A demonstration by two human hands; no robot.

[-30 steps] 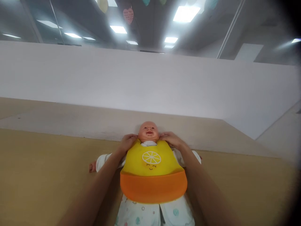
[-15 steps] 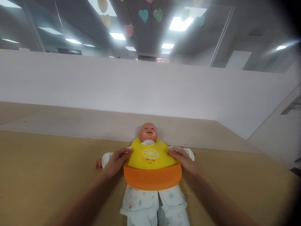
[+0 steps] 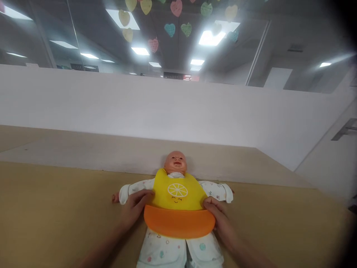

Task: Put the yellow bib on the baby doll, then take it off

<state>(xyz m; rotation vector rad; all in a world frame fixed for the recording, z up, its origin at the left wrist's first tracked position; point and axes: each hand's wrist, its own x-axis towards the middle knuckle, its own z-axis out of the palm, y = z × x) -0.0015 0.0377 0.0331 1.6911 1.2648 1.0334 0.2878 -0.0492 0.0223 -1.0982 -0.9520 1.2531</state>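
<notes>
A baby doll [image 3: 175, 163] lies on its back, arms spread, in a white patterned outfit [image 3: 164, 251]. Over its chest is a yellow bib [image 3: 163, 199] with a citrus slice and a smiling face printed on it. An orange catch pocket [image 3: 180, 222] runs along the bib's lower edge. My left hand [image 3: 137, 206] pinches the bib's left side edge, just above the pocket. On the opposite edge, my right hand [image 3: 219, 213] has its thumb and fingers closed on the bib near the pocket's corner. My hands partly cover the doll's sleeves.
The doll rests on a tan tabletop [image 3: 61, 212], its head on a paler strip [image 3: 223, 160] behind. A low white wall [image 3: 125, 100] with glass above stands beyond. Heart-shaped notes [image 3: 176, 7] stick to the glass. A door handle [image 3: 344, 129] shows at right.
Both hands have moved down the bib's sides toward the orange pocket, uncovering more of the doll's sleeves. The camera view has tilted up slightly.
</notes>
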